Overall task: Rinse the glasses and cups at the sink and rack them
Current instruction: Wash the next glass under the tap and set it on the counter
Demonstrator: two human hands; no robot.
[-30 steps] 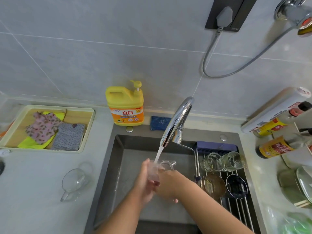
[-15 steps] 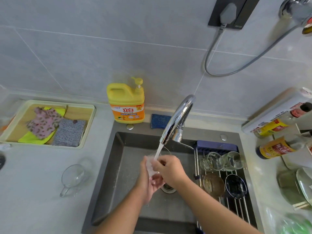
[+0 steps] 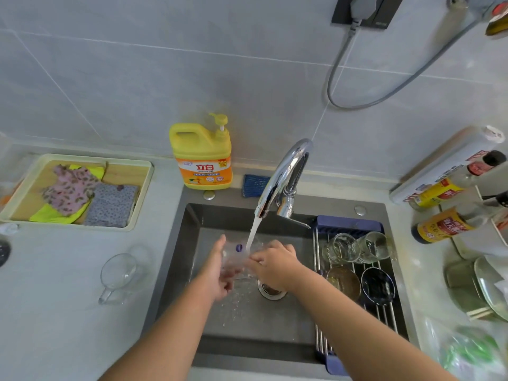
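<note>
Together, both hands, left point(image 3: 217, 273) and right point(image 3: 276, 266), grip a clear glass point(image 3: 237, 259) under the running tap point(image 3: 283, 174).

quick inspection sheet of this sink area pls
surface: grey countertop; dark sink, droplets on its floor
job's things: clear glass under running faucet; two glasses and two cups on rack; clear cup on its side on countertop
clutter: detergent bottle, blue sponge, tray of cloths, sauce bottles
hands: left hand holds clear glass; right hand grips its rim
cables: grey cable hangs from wall socket, above the sink
surroundings: tiled wall
</note>
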